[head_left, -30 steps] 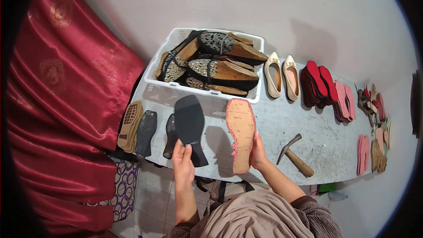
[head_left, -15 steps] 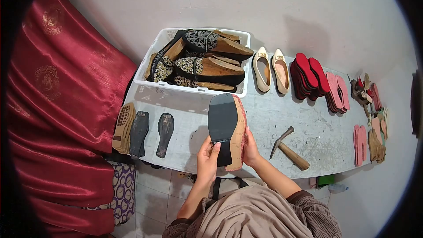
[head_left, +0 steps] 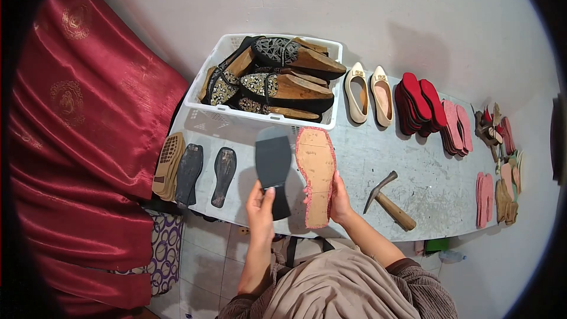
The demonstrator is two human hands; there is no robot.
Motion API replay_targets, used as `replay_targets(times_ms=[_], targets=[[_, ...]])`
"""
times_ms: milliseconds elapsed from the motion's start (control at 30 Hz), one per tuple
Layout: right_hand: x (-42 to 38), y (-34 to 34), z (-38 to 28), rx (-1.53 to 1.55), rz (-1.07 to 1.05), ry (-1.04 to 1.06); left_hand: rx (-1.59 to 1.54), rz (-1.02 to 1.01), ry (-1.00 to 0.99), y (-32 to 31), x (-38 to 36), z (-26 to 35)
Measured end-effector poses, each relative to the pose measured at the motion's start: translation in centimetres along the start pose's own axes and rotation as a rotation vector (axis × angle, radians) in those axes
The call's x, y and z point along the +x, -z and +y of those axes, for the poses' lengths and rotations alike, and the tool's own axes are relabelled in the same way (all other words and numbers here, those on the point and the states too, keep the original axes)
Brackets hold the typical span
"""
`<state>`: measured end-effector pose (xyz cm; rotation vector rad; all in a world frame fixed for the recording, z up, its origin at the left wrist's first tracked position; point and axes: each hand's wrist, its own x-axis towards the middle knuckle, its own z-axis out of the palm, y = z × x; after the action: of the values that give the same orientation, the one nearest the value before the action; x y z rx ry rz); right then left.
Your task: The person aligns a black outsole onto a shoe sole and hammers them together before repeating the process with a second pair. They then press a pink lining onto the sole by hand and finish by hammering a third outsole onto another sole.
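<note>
In the head view, the left hand (head_left: 260, 204) grips a black sole (head_left: 273, 162) by its narrow waist, thumb laid across the near face and fingers behind, while the right hand (head_left: 338, 199) grasps a tan insole (head_left: 316, 168) along its right edge, some fingertips showing at the opposite edge. Both pieces are held up side by side, just apart, over the near edge of the grey worktop (head_left: 354, 153), below the white crate (head_left: 260, 118). The black sole is smooth, with a wide, rounded, dark grey forepart that has a paler band at the top and a blacker heel part flaring below the thumb. The insole has a flat, cardboard-like face bordered by a rough pinkish-red edge; thin lines cross it at the forepart and lower down. Small dark marks, scattered mainly over its upper half, may be stamped or written, but they are too small to read. The cream shoes (head_left: 357, 72) at the back carry a metallic ornament on each toe, whose design is too small to make out. A hammer (head_left: 393, 210) lies to the right of the insole, its wooden handle pointing toward the near edge.
</note>
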<state>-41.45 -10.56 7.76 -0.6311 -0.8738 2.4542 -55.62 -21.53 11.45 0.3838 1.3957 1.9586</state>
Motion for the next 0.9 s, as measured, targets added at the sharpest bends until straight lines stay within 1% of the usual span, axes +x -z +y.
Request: replay_targets(times_ms=[67, 100, 133, 200, 233, 300, 333, 367, 400, 467, 500, 533, 600, 633, 667, 733, 767, 833, 867, 900], targets=[[0.0, -0.5, -0.3, 0.012, 0.098, -0.014, 0.082, 0.079, -0.093, 1.2, 0.7, 0.5], [0.1, -0.6, -0.3, 0.012, 0.097, -0.012, 0.190, 0.113, -0.108, 1.5, 0.6, 1.0], [0.2, -0.6, -0.3, 0.008, 0.101, -0.014, 0.191, 0.112, -0.108, 1.5, 0.6, 1.1], [0.3, -0.6, 0.0, 0.007, 0.106, -0.020, 0.269, 0.119, -0.187, 1.5, 0.6, 1.4], [0.5, -0.6, 0.2, 0.006, 0.089, -0.018, 0.304, 0.077, -0.210, 1.0, 0.1, 1.5], [0.6, -1.2, 0.4, 0.005, 0.073, -0.018, 0.101, -0.022, -0.058, -0.5, -0.7, 1.5], [0.4, -2.1, 0.0, -0.005, 0.138, -0.016, 0.011, -0.070, 0.018, -1.3, -1.0, 1.3], [0.4, -2.7, -0.1, -0.015, 0.202, -0.013, -0.029, -0.093, 0.084, -1.7, -1.3, 0.4], [0.6, -2.9, 0.2, -0.015, 0.203, -0.012, 0.028, -0.123, 0.107, -2.6, -1.7, 0.4], [0.9, -2.8, 0.9, 0.067, 0.243, 0.107, 0.183, -0.141, -0.024, -3.6, -1.9, -1.5], [0.7, -2.5, 0.7, 0.097, 0.158, 0.052, 0.363, -0.157, -0.169, -3.6, -1.6, -2.2], [0.7, -2.4, 0.8, 0.098, 0.165, 0.059, 0.361, -0.166, -0.167, -3.5, -1.9, -2.7], [0.5, -2.4, 0.8, 0.105, 0.209, 0.067, 0.760, -0.116, -0.332, -3.7, -2.6, -3.0], [0.5, -2.3, 0.7, 0.106, 0.213, 0.072, 0.881, -0.136, -0.380, -3.5, -2.5, -3.2], [0.5, -2.2, 0.7, 0.111, 0.209, 0.075, 0.880, -0.141, -0.381, -3.7, -2.5, -3.1], [0.6, -1.8, 0.8, 0.117, 0.205, 0.076, 0.736, -0.179, -0.249, -4.0, -2.6, -2.6], [0.7, -1.4, 1.0, 0.139, 0.179, 0.074, 0.737, -0.179, -0.248, -3.9, -2.5, -2.9], [1.1, -0.8, 1.5, 0.160, 0.148, 0.070, 0.867, -0.183, -0.400, -3.5, -2.2, -3.7], [1.3, -0.5, 1.8, 0.168, 0.136, 0.075, 0.869, -0.181, -0.400, -3.3, -2.2, -4.0], [1.3, -0.5, 1.9, 0.176, 0.124, 0.082, 0.919, -0.181, -0.439, -3.3, -2.2, -4.1]])
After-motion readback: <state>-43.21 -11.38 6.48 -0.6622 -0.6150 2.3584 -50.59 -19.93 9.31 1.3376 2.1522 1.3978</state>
